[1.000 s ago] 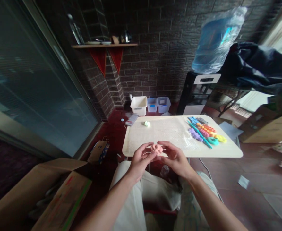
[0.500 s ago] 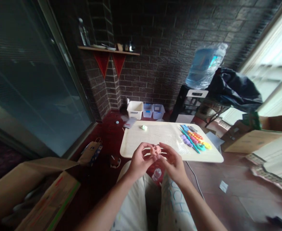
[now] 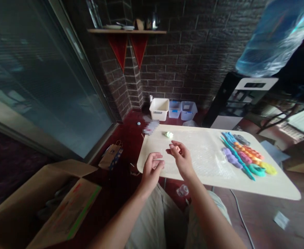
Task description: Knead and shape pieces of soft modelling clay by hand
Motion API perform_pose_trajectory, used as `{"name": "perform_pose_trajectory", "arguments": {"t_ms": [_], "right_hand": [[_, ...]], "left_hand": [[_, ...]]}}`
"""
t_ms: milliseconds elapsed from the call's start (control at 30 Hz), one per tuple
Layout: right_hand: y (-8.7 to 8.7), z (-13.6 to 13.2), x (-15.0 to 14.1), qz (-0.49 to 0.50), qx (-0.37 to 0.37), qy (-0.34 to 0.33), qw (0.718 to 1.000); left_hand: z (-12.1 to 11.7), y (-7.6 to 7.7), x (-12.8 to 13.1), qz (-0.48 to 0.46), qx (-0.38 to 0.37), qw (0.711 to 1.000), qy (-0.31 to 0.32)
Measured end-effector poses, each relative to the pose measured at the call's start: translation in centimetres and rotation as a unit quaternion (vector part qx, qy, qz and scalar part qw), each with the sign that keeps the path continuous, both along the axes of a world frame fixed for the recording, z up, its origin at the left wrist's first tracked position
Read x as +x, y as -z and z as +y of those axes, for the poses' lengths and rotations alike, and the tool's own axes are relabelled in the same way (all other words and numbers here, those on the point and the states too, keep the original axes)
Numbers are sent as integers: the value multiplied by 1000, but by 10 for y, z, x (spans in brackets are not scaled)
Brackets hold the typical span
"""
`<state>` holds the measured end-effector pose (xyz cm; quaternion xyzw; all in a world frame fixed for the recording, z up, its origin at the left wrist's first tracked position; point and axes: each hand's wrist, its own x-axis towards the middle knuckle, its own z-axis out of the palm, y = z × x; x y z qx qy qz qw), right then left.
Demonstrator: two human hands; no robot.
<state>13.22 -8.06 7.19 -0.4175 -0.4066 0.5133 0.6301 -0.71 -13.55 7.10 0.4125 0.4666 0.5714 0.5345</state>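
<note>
The fingers of the right hand [image 3: 184, 159] pinch a pink lump [image 3: 177, 148] above the table [image 3: 278, 185], partly covering it. The left hand [image 3: 151, 170] is beside it, holding nothing, its fingers loosely curled and apart from the thumb. Just beyond the right hand, a pale green lump [image 3: 168, 135] sits on the table. Well to the right lie a purple lump [image 3: 231, 158], a teal strip [image 3: 238, 157] and a yellow lump [image 3: 268, 168].
</note>
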Motion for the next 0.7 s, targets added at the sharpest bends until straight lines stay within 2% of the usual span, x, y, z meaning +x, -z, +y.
{"name": "perform_pose_trajectory", "arguments": {"t_ms": [67, 167, 200, 267, 367, 467, 600, 700], "right_hand": [[11, 11, 9, -15, -1, 16, 1000], [28, 7, 11, -65, 1, 18, 998], [34, 3, 10, -125, 17, 13, 992], [43, -6, 7, -233, 65, -19, 970], [51, -12, 6, -309, 123, -68, 941], [53, -9, 11, -262, 127, -72, 954], [59, 1, 21, -141, 44, 12, 989], [65, 9, 30, -74, -12, 66, 995]], "left_hand": [[19, 6, 12, -102, -83, 990, 43], [46, 12, 24, -258, -191, 939, 126], [54, 14, 26, -287, -216, 923, 141], [68, 19, 29, -294, -249, 913, 131], [79, 27, 31, -246, -257, 931, 85], [78, 31, 32, -214, -238, 945, 59], [75, 29, 39, -186, -218, 957, 42], [79, 24, 51, -174, -209, 961, 40]]}}
